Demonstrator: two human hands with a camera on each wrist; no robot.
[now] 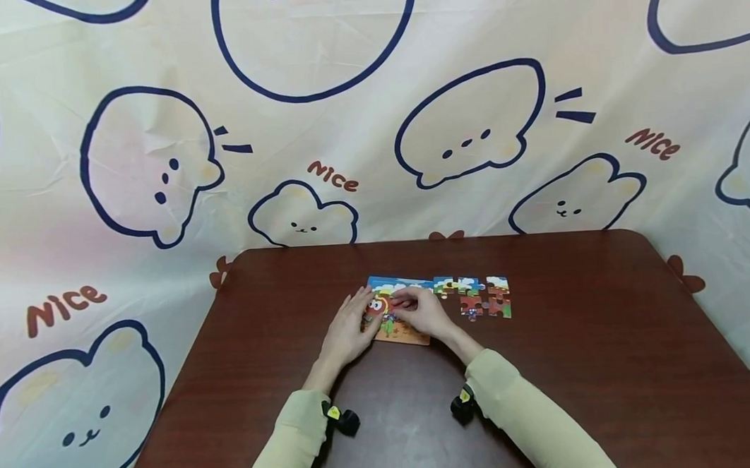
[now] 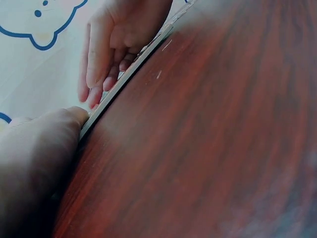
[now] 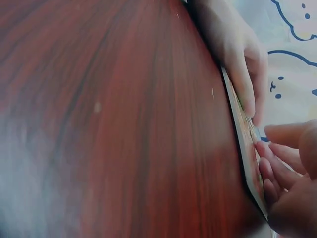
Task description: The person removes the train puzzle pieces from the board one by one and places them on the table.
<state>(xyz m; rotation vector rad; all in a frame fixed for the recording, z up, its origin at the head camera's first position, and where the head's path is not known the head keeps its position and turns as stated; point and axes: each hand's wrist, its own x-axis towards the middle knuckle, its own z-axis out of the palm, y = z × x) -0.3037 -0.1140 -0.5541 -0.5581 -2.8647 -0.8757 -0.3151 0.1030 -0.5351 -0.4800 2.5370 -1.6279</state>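
A picture jigsaw puzzle (image 1: 398, 335) in a flat board lies on the table, with blue sky at its top, an orange strip below and a red cartoon figure. Along the board's left side rests my left hand (image 1: 349, 326), its thumb at the near left edge. My right hand (image 1: 422, 311) is over the board's right part; in the right wrist view several fingertips (image 3: 267, 171) touch the puzzle, and the thumb is apart from them. Between the fingers I see no piece, though the hand hides part of the picture. The board's thin edge (image 2: 130, 74) shows in the left wrist view.
Right of the board lie several loose puzzle pieces (image 1: 471, 305), among them a column of joined-looking pieces (image 1: 498, 298). The brown wooden table (image 1: 580, 379) ends in front of a cloth backdrop (image 1: 370, 135) with cartoon outlines.
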